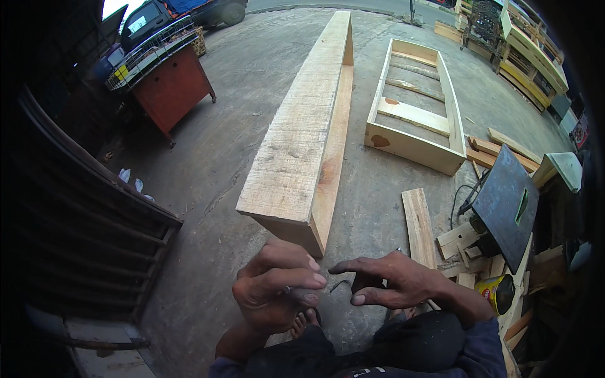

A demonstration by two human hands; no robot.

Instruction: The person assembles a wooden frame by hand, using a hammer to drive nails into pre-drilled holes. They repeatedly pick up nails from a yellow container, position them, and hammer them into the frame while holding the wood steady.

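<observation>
A person looks down at two bare hands held close together over a grey concrete floor. The left hand is curled into a loose fist, thumb pressed over what looks like a few small dark nails pinched at its fingertips. The right hand is half open, fingers bent and spread, its index finger reaching toward the left; between the two hands, a thin bent metal wire or nail shows, though it is too small to tell which hand grips it.

At 12 o'clock from the hands, one long pale wooden L-shaped assembly of two planks runs away across the floor, its near end just above the left hand. At 1 o'clock lies one open rectangular wooden frame with cross slats. At 2 o'clock, one short loose plank lies flat, and beyond it one dark table saw sits among offcuts, with one yellow round tin at 3 o'clock. At 10 o'clock, well apart, stands one red metal cart topped by a wire rack. A dark metal grille fills the left side at 9 o'clock. Bare toes show beneath the hands.
</observation>
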